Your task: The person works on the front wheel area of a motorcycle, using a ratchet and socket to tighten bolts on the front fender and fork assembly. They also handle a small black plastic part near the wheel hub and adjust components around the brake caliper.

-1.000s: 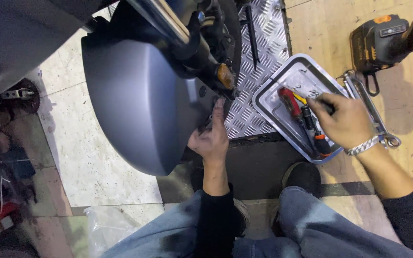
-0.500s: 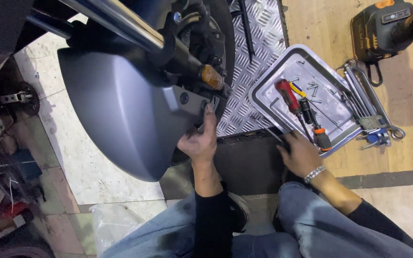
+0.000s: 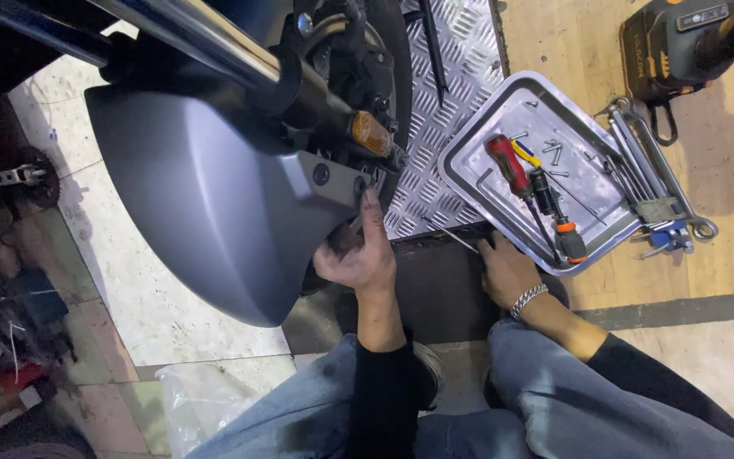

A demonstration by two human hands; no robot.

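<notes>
A matte grey front fender (image 3: pixel 206 204) hangs on a motorcycle's fork leg (image 3: pixel 214 51) beside the black tyre (image 3: pixel 388 51). My left hand (image 3: pixel 357 255) grips the fender's rear lower edge, with one finger stretched up to the mounting tab near a bolt hole (image 3: pixel 322 174). My right hand (image 3: pixel 507 272), with a metal bracelet on the wrist, lies on the dark ramp edge just below the metal tray (image 3: pixel 503 102). Its fingers pinch a thin metal rod (image 3: pixel 450 235) that points left across the ramp.
The tray holds a red-handled screwdriver (image 3: pixel 505 163), a black and orange one (image 3: pixel 558 221) and loose bolts. Wrenches (image 3: pixel 656 183) lie to its right, and a black power tool (image 3: pixel 681 42) sits on the wood floor. Diamond plate (image 3: pixel 460 59) runs under the wheel. Clutter lines the left edge.
My right hand left the tray's tools and drew back to the ramp edge below it, now holding a thin rod. My left hand stayed at the fender, one finger now stretched up.
</notes>
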